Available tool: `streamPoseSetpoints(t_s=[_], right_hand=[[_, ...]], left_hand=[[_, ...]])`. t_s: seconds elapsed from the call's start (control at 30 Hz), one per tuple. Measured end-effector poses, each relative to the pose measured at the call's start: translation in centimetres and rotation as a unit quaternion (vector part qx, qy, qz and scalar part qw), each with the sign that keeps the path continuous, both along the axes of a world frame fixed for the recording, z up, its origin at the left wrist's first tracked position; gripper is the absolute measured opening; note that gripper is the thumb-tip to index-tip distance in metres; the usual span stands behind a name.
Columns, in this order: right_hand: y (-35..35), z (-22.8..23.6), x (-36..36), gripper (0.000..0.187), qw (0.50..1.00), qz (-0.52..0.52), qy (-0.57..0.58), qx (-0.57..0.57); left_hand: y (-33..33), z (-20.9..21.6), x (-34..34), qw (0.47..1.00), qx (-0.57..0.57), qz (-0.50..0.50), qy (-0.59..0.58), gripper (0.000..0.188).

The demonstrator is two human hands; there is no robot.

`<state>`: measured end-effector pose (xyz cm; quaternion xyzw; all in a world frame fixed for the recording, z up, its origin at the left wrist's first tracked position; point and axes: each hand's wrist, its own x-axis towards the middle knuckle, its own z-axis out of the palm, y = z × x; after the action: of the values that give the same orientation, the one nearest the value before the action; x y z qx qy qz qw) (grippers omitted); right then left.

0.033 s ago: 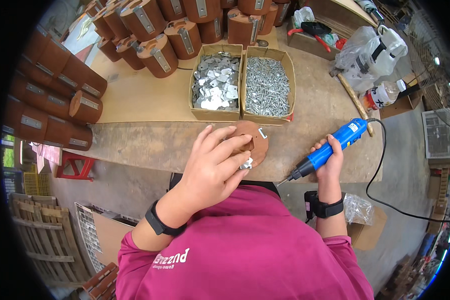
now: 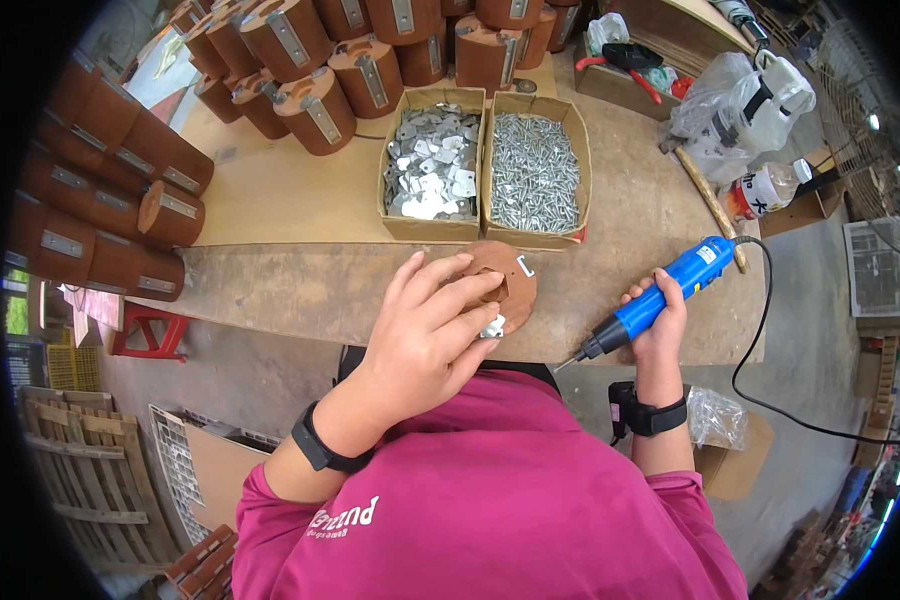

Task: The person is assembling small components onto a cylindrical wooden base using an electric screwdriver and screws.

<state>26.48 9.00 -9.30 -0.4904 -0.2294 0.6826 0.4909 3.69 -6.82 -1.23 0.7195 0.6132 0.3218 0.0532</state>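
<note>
A round reddish-brown wooden block stands at the table's near edge, with a hole in its top and a pale metal bracket on its right side. My left hand lies over the block's left part, fingers bent onto its top. At the block's near edge, its fingertips press a small shiny metal plate, partly covered by them. To the right, my right hand grips a blue electric screwdriver. The tool's bit points down and left, apart from the block.
Behind the block stand two cardboard boxes, one of metal plates, one of screws. Similar brown blocks are stacked at the back and left. A wooden stick, a bottle and plastic bags lie right. The screwdriver's black cable loops right.
</note>
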Motion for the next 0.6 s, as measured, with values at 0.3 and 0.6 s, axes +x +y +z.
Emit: streamPoseSetpoints(t_s=[0.3,0.6], right_hand=[[-0.1,0.1,-0.2,0.021,1.0,-0.01,0.001,0.009],[-0.1,0.2,-0.2,0.02,1.0,-0.006,0.004,0.006]], left_hand=[[-0.7,-1.5,1.2,0.993,0.078,0.084,0.0,0.025],[-0.7,-1.8,1.2,0.993,0.077,0.089,-0.019,0.024]])
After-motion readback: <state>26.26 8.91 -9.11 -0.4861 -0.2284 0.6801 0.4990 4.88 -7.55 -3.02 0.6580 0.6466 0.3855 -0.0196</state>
